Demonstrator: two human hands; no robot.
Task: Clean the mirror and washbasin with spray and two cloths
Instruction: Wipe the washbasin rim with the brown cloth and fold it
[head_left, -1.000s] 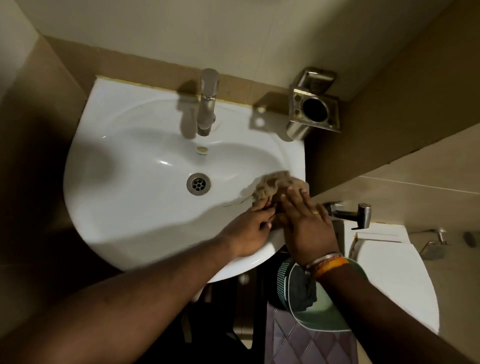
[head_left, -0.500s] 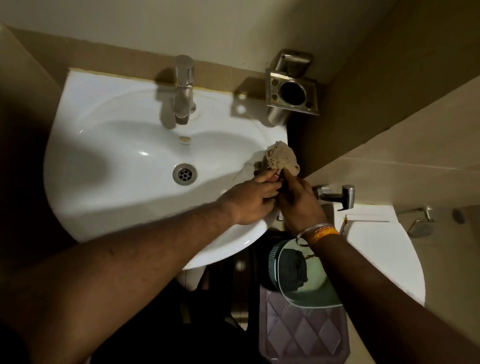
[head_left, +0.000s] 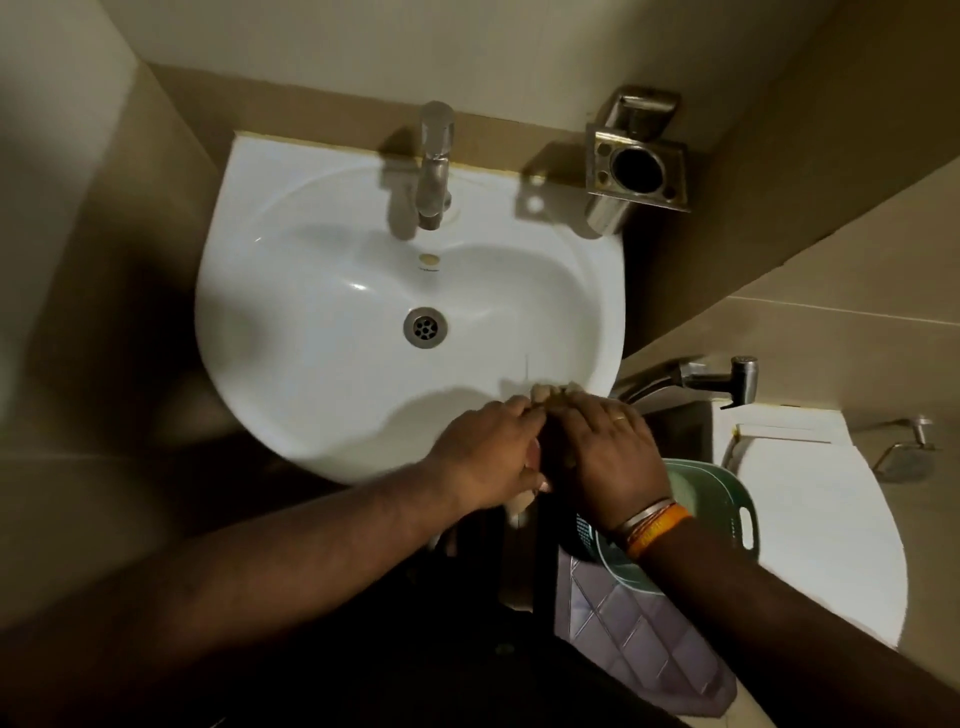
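Note:
The white washbasin (head_left: 311, 364) fills the middle of the head view, with a steel tap (head_left: 434, 166) at its back and a drain (head_left: 425, 327) in the bowl. My left hand (head_left: 488, 452) and my right hand (head_left: 608, 447) sit side by side on the basin's front right rim. Both press on a beige cloth (head_left: 550, 391), of which only a small edge shows past my fingertips. My right wrist wears bangles and an orange band. No spray bottle, mirror or second cloth shows.
A steel tumbler holder (head_left: 636, 161) hangs on the wall at the basin's back right. A health faucet (head_left: 717, 382) sits on the right wall above a white toilet (head_left: 821, 519). A green basket (head_left: 722, 499) rests on a purple stool (head_left: 644, 639) under my right wrist.
Both hands have drawn the cloth back along the right rim toward the basin's front edge. The cloth, bunched and plainly visible before, is now almost covered by my fingers.

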